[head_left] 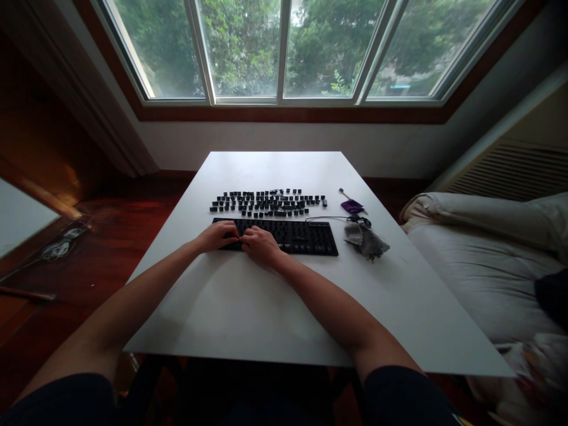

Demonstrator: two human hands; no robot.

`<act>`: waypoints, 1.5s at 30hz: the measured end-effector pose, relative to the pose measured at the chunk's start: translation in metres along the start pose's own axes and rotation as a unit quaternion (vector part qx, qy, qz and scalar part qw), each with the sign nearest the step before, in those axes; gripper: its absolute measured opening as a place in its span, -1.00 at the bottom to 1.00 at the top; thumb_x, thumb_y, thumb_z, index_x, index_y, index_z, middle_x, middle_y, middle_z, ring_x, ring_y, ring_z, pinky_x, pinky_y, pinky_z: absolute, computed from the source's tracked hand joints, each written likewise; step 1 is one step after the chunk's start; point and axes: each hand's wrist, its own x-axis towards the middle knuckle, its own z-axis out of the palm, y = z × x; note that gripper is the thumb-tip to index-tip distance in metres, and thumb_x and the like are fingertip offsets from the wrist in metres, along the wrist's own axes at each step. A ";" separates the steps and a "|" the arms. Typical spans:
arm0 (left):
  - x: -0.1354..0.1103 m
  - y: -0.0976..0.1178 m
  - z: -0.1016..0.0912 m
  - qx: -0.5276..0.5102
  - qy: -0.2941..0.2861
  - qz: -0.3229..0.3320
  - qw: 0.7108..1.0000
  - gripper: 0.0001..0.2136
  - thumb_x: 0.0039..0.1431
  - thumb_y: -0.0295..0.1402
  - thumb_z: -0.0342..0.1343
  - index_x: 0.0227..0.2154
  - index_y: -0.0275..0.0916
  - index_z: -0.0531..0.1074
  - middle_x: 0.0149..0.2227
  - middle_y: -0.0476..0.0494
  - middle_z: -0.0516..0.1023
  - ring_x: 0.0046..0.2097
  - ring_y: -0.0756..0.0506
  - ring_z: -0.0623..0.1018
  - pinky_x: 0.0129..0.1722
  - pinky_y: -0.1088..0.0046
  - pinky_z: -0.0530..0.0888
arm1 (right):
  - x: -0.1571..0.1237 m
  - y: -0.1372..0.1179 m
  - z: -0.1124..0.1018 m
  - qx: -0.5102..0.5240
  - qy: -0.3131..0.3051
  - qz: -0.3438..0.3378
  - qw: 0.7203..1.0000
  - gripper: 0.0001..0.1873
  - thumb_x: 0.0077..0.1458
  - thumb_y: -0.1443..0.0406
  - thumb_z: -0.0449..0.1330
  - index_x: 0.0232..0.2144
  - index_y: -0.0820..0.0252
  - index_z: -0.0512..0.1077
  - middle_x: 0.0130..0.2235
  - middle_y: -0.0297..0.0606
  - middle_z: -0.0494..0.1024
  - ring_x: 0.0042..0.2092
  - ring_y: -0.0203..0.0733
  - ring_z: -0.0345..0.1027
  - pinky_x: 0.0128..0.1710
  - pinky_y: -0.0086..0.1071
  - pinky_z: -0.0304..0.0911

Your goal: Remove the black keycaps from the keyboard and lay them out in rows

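Note:
A black computer keyboard [306, 239] lies on the white table, with most of its keycaps off. Over its left part, my left hand [219, 235] bends its fingers down, thumb and fingertips drawn together. Right beside it is my right hand [260, 244], closed in a pinch, its fingertips meeting those of the left. Anything between the fingers is too small or hidden to make out. Just beyond the keyboard, many loose black keycaps [266, 204] are spread in rough rows.
Right of the keyboard lie a crumpled grey cloth [366, 241], a coiled black cable [359, 220], a purple cloth or pouch [352, 206] and a thin stick-like tool [346, 193]. The white table [266, 319] stands before a window; a covered sofa [479, 254] is at the right.

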 end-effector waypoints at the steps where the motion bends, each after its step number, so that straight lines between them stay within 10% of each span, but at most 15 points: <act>1: 0.001 0.000 -0.001 -0.007 -0.004 -0.004 1.000 -0.77 0.27 -0.14 0.14 -0.30 -0.18 0.57 -0.25 -0.13 0.56 -0.22 -0.10 0.53 -0.20 0.40 0.43 | 0.000 0.001 0.000 0.004 0.006 0.005 1.000 -0.79 0.27 0.30 0.16 -0.21 0.10 0.62 -0.19 -0.20 0.59 -0.11 -0.13 0.34 -0.10 -0.33 0.26; 11: 0.050 -0.036 0.000 0.070 0.146 -0.130 0.978 -0.81 0.20 -0.26 0.14 -0.23 -0.17 0.60 -0.22 -0.13 0.58 -0.17 -0.14 0.53 -0.09 0.30 0.43 | -0.001 0.003 0.000 0.067 0.056 0.061 0.994 -0.79 0.27 0.34 0.14 -0.16 0.09 0.58 -0.18 -0.24 0.62 -0.10 -0.16 0.41 -0.04 -0.36 0.25; 21: 0.095 -0.062 0.011 0.158 0.088 -0.153 0.972 -0.83 0.09 -0.28 0.24 -0.25 -0.12 0.64 -0.21 -0.15 0.61 -0.11 -0.22 0.49 -0.01 0.21 0.36 | -0.002 0.006 0.002 0.077 0.062 0.055 0.994 -0.81 0.28 0.33 0.15 -0.17 0.09 0.57 -0.17 -0.24 0.61 -0.06 -0.17 0.40 -0.01 -0.37 0.25; 31: 0.079 -0.045 -0.009 0.088 0.100 -0.156 0.979 -0.81 0.10 -0.26 0.19 -0.25 -0.15 0.61 -0.23 -0.12 0.61 -0.18 -0.16 0.54 -0.12 0.30 0.43 | 0.001 0.010 0.004 0.109 0.070 0.052 0.990 -0.81 0.26 0.34 0.15 -0.20 0.10 0.58 -0.18 -0.25 0.62 -0.10 -0.17 0.43 -0.03 -0.37 0.26; 39: 0.054 -0.013 -0.015 -0.102 0.058 -0.138 0.983 -0.74 0.10 -0.18 0.19 -0.21 -0.21 0.52 -0.30 -0.06 0.61 -0.27 -0.09 0.56 -0.24 0.38 0.47 | 0.009 0.025 -0.004 0.213 0.189 0.191 0.939 -0.75 0.25 0.34 0.10 -0.11 0.12 0.54 -0.24 -0.32 0.61 -0.22 -0.21 0.46 -0.12 -0.38 0.28; 45: 0.041 0.000 -0.004 -0.188 0.025 -0.165 0.968 -0.72 0.05 -0.13 0.24 -0.30 -0.24 0.53 -0.33 -0.10 0.63 -0.27 -0.11 0.59 -0.27 0.38 0.48 | 0.007 0.026 -0.008 0.195 0.121 0.123 0.966 -0.67 0.12 0.37 0.27 -0.04 0.11 0.51 -0.22 -0.31 0.57 -0.15 -0.19 0.40 -0.07 -0.37 0.24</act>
